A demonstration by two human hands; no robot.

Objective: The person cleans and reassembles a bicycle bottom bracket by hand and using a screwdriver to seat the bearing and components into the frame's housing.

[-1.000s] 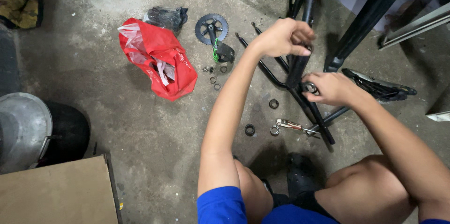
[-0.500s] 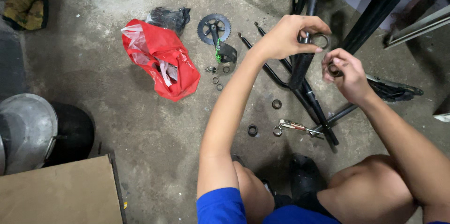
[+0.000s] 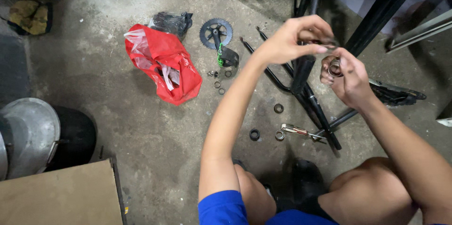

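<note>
The right hand [image 3: 346, 76] pinches a small metal ring [image 3: 334, 68]. The left hand [image 3: 294, 39] pinches a thin dark part [image 3: 325, 44] above the black bike frame [image 3: 301, 72].

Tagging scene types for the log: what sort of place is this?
Likely a home garage or small bike repair spot: bare concrete floor, a black bicycle frame laid down, a chainring crank, loose rings and a screwdriver scattered about.
</note>
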